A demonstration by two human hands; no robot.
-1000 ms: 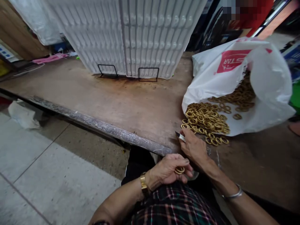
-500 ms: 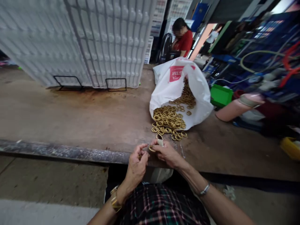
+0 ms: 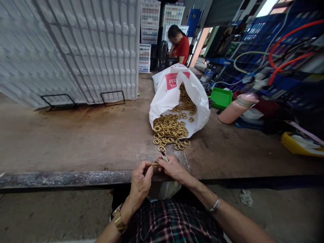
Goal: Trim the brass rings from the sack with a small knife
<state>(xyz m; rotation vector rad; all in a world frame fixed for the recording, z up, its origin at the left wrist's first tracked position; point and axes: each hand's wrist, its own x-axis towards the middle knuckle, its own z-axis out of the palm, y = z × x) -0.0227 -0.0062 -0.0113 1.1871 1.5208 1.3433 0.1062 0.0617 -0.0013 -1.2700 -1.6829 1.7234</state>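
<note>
Around the white bag [image 3: 198,111] on the bench [image 3: 121,141], brass rings [image 3: 169,125] spill towards the person; a green tray [image 3: 221,98] and pink bottle [image 3: 236,109] sit to its right. Nearer, the left hand [image 3: 141,180] pinches one ring [image 3: 154,164], and the right hand [image 3: 174,168] grips a small blade [image 3: 164,157].

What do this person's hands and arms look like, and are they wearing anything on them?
Both hands are bare, without gloves. Above the left hand is a broad, gold-coloured metal wristband; above the right hand, a slim, silver-coloured metal bangle. No sleeves show on the forearms. The clothing at the torso is dark plaid fabric with pinkish and green lines.
</note>
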